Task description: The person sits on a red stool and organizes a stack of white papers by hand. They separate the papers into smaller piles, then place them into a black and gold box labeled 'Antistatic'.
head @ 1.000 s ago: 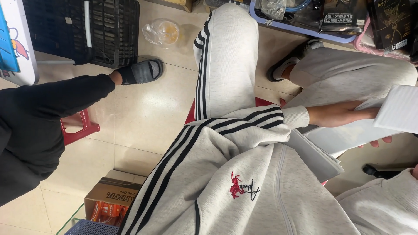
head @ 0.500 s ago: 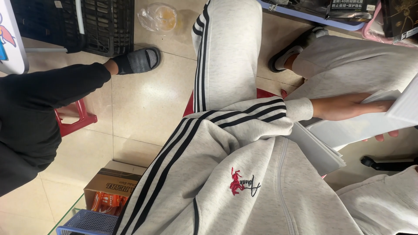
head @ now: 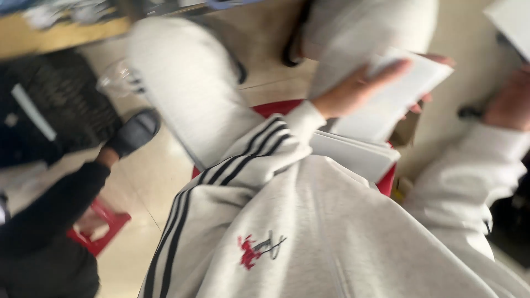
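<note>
Overhead, blurred view. Left hand (head: 361, 88), upper centre-right of the frame: palm up under a white sheet stack (head: 397, 94), fingers spread fairly wide and flat beneath it, fingertips just showing past the far edge. Thumb position cannot be told through the blur. The stack tilts, its upper right corner highest.

Right hand (head: 510, 99), at the right edge: soft brown blur only. It lies near another white sheet (head: 510, 25) in the upper right corner; whether the fingers are curled, spread or touching it cannot be told.

More white sheets (head: 359, 157) lie just below the left wrist, centre-right, on the lap above a red stool (head: 276, 107).

Grey striped sweatshirt (head: 309, 232) fills the lower centre. At left: another person's black-trousered leg (head: 49, 215) and a dark slipper (head: 135, 132) on beige floor tiles (head: 143, 182). A second red stool (head: 102, 229) sits at lower left.
</note>
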